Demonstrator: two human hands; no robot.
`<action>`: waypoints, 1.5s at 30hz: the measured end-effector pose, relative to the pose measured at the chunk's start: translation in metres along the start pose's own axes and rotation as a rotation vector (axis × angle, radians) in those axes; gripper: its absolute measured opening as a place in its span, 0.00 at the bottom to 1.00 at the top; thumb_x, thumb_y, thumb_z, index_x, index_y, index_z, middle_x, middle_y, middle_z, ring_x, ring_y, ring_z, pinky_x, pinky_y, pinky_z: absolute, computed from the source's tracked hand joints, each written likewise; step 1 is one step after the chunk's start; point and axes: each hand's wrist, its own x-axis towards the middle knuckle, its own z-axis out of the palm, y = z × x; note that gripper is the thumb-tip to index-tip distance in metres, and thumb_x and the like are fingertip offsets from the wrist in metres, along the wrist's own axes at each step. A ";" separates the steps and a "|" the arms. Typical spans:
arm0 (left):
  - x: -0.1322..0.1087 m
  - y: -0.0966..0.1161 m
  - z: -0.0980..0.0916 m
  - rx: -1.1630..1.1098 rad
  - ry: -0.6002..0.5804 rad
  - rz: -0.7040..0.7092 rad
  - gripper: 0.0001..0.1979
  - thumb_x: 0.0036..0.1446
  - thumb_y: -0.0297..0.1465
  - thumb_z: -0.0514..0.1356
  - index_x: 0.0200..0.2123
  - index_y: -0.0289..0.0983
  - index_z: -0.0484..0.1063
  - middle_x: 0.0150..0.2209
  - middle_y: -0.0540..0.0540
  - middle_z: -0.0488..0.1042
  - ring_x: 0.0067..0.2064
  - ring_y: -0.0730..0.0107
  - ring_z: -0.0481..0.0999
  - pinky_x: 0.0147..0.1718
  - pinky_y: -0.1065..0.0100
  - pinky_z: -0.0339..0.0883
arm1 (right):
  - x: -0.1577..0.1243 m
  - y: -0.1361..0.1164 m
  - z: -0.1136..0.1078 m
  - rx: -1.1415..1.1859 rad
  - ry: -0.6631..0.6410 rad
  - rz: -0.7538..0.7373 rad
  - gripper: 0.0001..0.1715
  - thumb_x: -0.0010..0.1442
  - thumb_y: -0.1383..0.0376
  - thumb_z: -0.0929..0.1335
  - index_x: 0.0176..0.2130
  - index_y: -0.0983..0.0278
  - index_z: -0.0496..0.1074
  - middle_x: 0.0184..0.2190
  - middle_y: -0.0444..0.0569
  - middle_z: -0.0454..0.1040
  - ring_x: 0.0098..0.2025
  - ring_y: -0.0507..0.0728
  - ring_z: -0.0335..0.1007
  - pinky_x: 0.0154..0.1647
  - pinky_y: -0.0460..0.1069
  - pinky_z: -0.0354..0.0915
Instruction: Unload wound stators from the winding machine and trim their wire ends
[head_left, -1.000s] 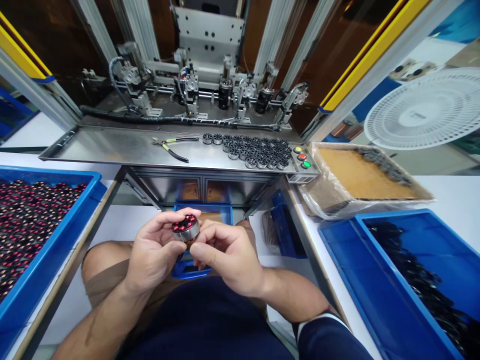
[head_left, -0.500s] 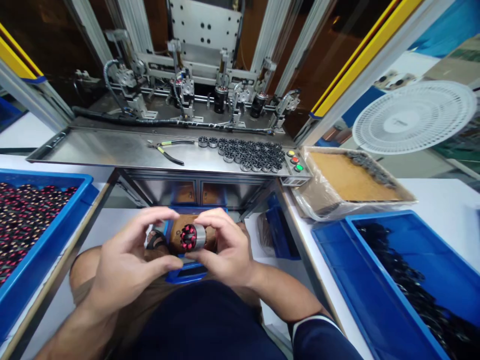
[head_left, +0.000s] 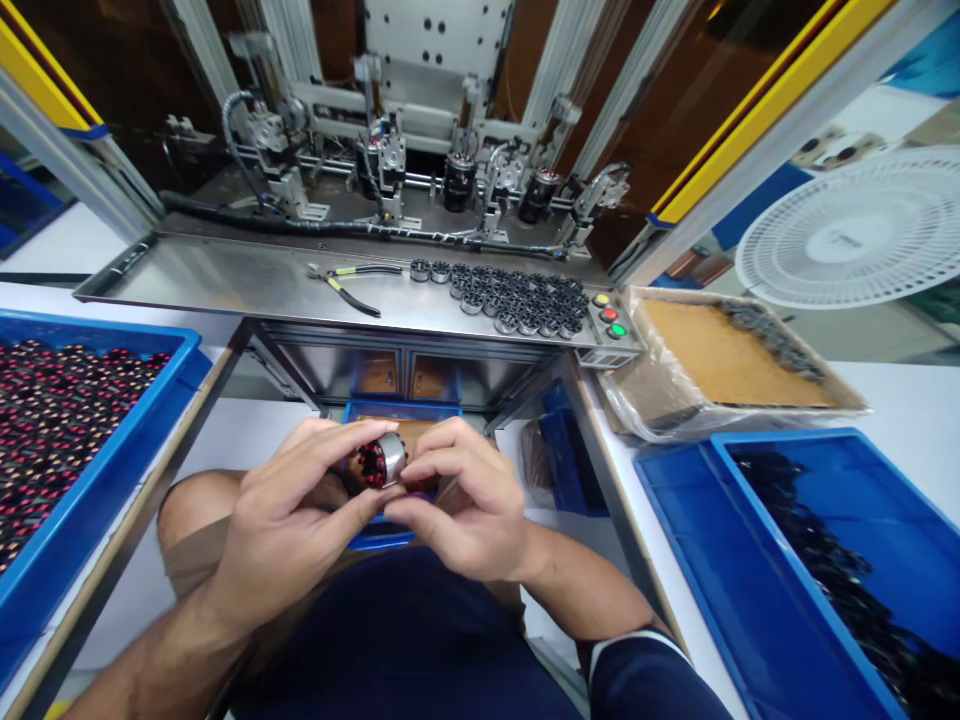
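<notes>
Over my lap I hold a small motor stator [head_left: 392,458], a silver metal ring with red and dark windings showing at its left-facing end. My left hand [head_left: 296,505] grips it from the left, fingers over the top and thumb underneath. At its right edge, the bent fingers and thumb of my right hand [head_left: 471,505] are closed on the ring; the fingers partly hide that side. To the left, a blue tray [head_left: 169,385] is filled with many similar pieces with red windings. Rows of dark ring-shaped parts [head_left: 517,295] stand on the metal ledge ahead.
Cutting pliers [head_left: 352,285] lie on the metal ledge [head_left: 225,295], before a machine with several fixtures. Coloured push buttons [head_left: 609,315] sit at its right end. To the right are a plastic-lined carton [head_left: 720,350], blue trays [head_left: 690,560] with black parts, and a white fan [head_left: 847,235].
My left hand has moved right and closed on the stator. My right fingers have shifted to its right edge. The view has moved slightly, shifting the bench within the frame.
</notes>
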 end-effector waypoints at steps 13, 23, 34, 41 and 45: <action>0.000 0.000 0.000 -0.274 -0.084 -0.056 0.23 0.48 0.21 0.69 0.47 0.44 0.75 0.50 0.46 0.77 0.55 0.59 0.74 0.53 0.64 0.72 | 0.011 -0.014 -0.013 0.115 0.036 0.307 0.07 0.59 0.68 0.70 0.28 0.65 0.72 0.26 0.46 0.72 0.31 0.52 0.69 0.34 0.49 0.66; -0.008 -0.009 -0.004 -0.090 -0.077 0.184 0.28 0.48 0.18 0.67 0.50 0.49 0.75 0.53 0.47 0.76 0.53 0.56 0.76 0.54 0.57 0.71 | 0.016 0.002 -0.031 0.377 -0.053 0.720 0.16 0.57 0.60 0.72 0.24 0.67 0.70 0.20 0.41 0.69 0.22 0.48 0.64 0.24 0.45 0.62; 0.001 -0.016 -0.020 -0.206 0.083 0.109 0.21 0.50 0.19 0.66 0.48 0.41 0.75 0.51 0.44 0.77 0.54 0.61 0.76 0.50 0.66 0.75 | 0.118 0.100 -0.003 -0.386 -0.135 0.163 0.18 0.55 0.56 0.74 0.40 0.67 0.75 0.40 0.52 0.77 0.43 0.57 0.73 0.46 0.51 0.69; -0.001 -0.015 -0.034 -0.279 0.174 -0.005 0.19 0.52 0.20 0.66 0.47 0.39 0.75 0.50 0.44 0.78 0.52 0.63 0.78 0.50 0.69 0.74 | 0.165 0.178 0.064 -0.860 -0.633 0.169 0.43 0.58 0.50 0.71 0.61 0.74 0.62 0.65 0.67 0.58 0.68 0.68 0.51 0.67 0.59 0.51; -0.004 -0.016 -0.043 -0.305 0.219 -0.012 0.19 0.51 0.20 0.67 0.46 0.38 0.75 0.50 0.43 0.78 0.52 0.62 0.78 0.50 0.69 0.74 | 0.171 0.188 0.071 -0.910 -0.694 0.224 0.47 0.58 0.45 0.68 0.64 0.72 0.58 0.66 0.69 0.55 0.67 0.74 0.50 0.64 0.67 0.51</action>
